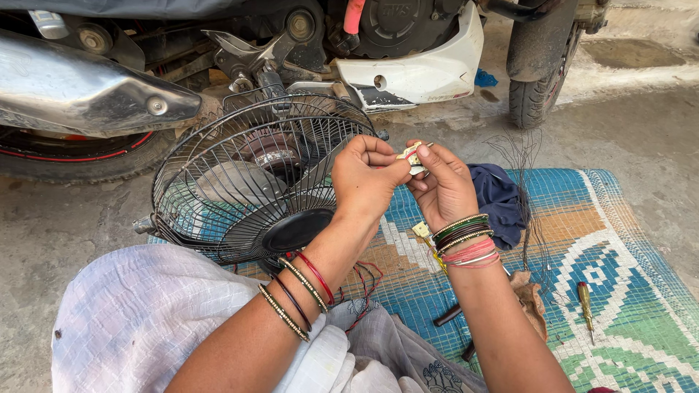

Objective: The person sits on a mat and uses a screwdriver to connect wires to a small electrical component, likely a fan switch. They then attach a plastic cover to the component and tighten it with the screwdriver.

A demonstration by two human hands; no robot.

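white cloth lap (pixel 145 320); both hands' fingers (pixel 389 164) pinch a small metal part (pixel 412 156) beside fan (pixel 255 182)

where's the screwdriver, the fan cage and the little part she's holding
screwdriver (pixel 585 295): head view, on its yellow handle, lying on the mat.
fan cage (pixel 218 156): head view, on the black wire grille, upper left part.
small part (pixel 412 156): head view, on the pale piece pinched between both hands' fingers.

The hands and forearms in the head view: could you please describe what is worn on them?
Both hands are bare, with no gloves and no sleeves on the forearms. The left hand has thin bangles spread along the forearm: red, dark and gold beaded ones. The right hand carries a tight stack at the wrist: green, dark, gold beaded and pink bangles. I cannot make out any rings.
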